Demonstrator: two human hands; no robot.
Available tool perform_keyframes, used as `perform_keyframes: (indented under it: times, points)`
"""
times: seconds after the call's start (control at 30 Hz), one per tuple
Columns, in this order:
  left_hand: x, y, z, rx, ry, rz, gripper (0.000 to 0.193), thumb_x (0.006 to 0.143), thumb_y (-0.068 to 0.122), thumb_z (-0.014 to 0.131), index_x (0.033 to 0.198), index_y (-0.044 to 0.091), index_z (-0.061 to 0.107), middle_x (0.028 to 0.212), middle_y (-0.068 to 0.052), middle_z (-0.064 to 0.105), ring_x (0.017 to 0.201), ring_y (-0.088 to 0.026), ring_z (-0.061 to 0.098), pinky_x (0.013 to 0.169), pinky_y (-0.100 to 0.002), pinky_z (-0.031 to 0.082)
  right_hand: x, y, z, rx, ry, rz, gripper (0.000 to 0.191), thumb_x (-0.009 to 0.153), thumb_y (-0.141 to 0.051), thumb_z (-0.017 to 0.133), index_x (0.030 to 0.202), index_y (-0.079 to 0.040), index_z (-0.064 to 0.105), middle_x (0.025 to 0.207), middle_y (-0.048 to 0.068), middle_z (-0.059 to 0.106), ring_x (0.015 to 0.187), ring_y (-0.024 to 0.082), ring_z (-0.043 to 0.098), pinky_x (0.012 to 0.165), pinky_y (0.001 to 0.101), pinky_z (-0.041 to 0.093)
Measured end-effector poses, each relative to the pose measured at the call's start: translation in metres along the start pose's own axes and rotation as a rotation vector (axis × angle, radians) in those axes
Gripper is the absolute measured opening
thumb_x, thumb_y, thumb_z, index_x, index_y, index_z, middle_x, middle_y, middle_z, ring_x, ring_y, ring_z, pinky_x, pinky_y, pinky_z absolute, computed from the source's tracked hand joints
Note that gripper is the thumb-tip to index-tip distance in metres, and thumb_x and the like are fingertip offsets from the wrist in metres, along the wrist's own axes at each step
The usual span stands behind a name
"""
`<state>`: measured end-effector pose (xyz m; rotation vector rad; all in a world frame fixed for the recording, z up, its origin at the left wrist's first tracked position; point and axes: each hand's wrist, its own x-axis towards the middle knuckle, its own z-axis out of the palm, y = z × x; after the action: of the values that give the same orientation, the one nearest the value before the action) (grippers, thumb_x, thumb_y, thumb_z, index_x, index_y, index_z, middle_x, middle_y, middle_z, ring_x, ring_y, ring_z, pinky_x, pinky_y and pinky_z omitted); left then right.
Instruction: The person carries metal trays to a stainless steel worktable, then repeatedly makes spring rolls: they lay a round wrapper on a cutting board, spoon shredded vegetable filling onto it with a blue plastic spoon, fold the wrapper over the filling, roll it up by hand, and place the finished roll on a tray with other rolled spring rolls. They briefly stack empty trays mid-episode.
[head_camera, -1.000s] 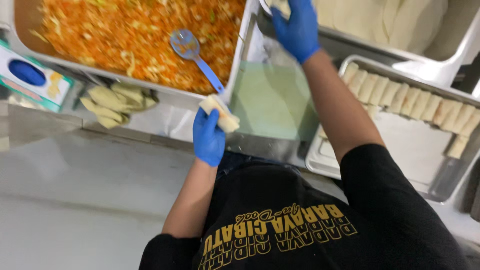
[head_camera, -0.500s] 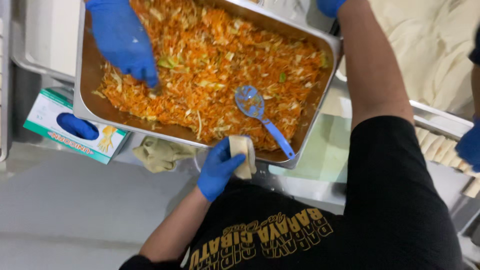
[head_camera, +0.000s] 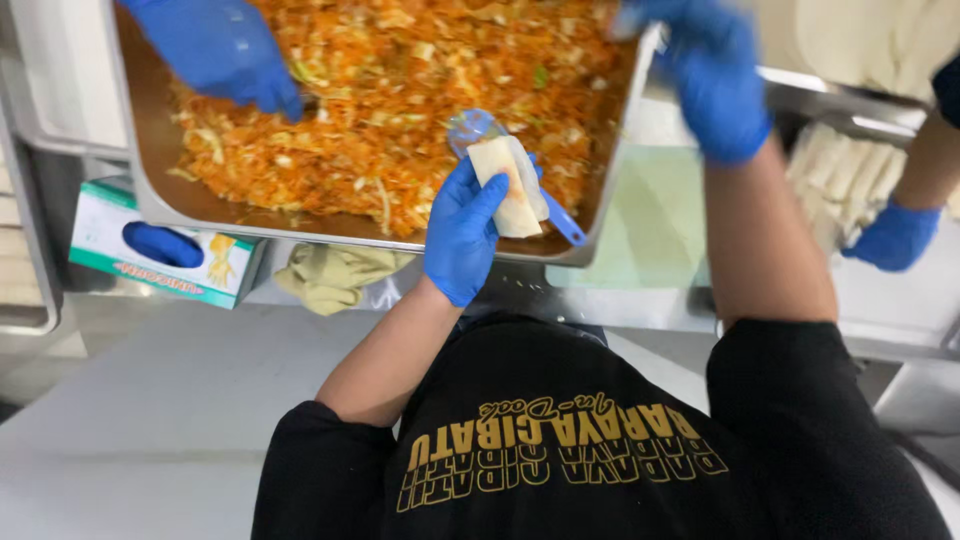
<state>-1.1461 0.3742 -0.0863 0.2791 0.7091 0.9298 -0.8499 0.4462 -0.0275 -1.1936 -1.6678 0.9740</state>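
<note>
1. Over the tray (head_camera: 150, 200) of slaw, left hand (head_camera: 462, 235) is curled round a folded wrapper (head_camera: 505, 185).
2. Right hand (head_camera: 715, 85) is up at the tray's rim, blurry, can't tell its grip.
3. Blue spoon (head_camera: 480, 130) lies in the slaw.

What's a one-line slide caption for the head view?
Gloved left hand holds a folded wrapper over a steel tray of shredded vegetable filling; right hand is raised at the tray's edge.

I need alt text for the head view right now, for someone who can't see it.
The left hand, in a blue glove, holds a pale wrapper over a steel tray of shredded orange filling. The gloved right hand hangs blurred at the tray's right edge. Other people's gloved hands work at upper left and far right.
</note>
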Motion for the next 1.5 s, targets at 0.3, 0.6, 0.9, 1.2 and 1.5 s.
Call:
perform_keyframes:
  times: [0.3, 0.6, 0.9, 1.2, 1.5]
  points:
    - [-0.018, -0.057, 0.057, 0.028, -0.139, -0.018, 0.036, 0.108, 0.003, 0.062, 0.142, -0.004, 0.055, 0.129, -0.010, 0.065, 0.117, -0.021, 0.064, 0.104, -0.037, 0.052, -0.124, -0.100, 0.012, -0.787, -0.231, -0.197, 0.064, 0.081, -0.019, 0.067, 0.145, -0.015, 0.066, 0.160, 0.021, 0.047, 0.147, 0.043, 0.045, 0.119, 0.0570, 0.038]
    - [-0.046, -0.121, 0.116, 0.124, -0.218, 0.011, 0.038, 0.104, 0.007, 0.061, 0.140, -0.003, 0.055, 0.132, -0.015, 0.067, 0.123, -0.024, 0.066, 0.110, -0.036, 0.051, -0.240, -0.104, -0.050, -0.655, -0.134, -0.244, 0.060, 0.072, -0.013, 0.067, 0.131, -0.019, 0.068, 0.154, 0.018, 0.053, 0.144, 0.040, 0.049, 0.118, 0.0532, 0.041]
    - [-0.051, -0.175, 0.159, 0.090, -0.350, 0.031, 0.037, 0.106, 0.008, 0.061, 0.142, 0.001, 0.054, 0.122, -0.012, 0.065, 0.114, -0.025, 0.064, 0.106, -0.040, 0.051, -0.287, -0.097, -0.002, 0.066, 0.499, 0.116, 0.073, 0.091, -0.009, 0.076, 0.155, 0.000, 0.043, 0.150, 0.016, 0.054, 0.140, 0.024, 0.055, 0.120, 0.0371, 0.043]
    - [-0.057, -0.185, 0.189, 0.044, -0.401, 0.043, 0.042, 0.102, -0.002, 0.066, 0.140, 0.006, 0.048, 0.126, -0.010, 0.061, 0.121, -0.023, 0.062, 0.110, -0.040, 0.052, -0.293, -0.078, 0.017, 0.495, 0.791, 0.150, 0.059, 0.100, 0.005, 0.068, 0.154, 0.003, 0.046, 0.147, 0.015, 0.060, 0.135, 0.020, 0.059, 0.117, 0.0342, 0.048]
    - [-0.067, -0.169, 0.207, 0.015, -0.382, 0.166, 0.064, 0.098, -0.007, 0.063, 0.156, 0.008, 0.039, 0.118, -0.006, 0.063, 0.112, -0.020, 0.062, 0.104, -0.036, 0.054, -0.286, -0.095, 0.003, -0.206, 0.795, -0.064, 0.036, 0.091, 0.008, 0.081, 0.123, -0.004, 0.071, 0.131, 0.016, 0.070, 0.116, 0.025, 0.073, 0.099, 0.0344, 0.059]
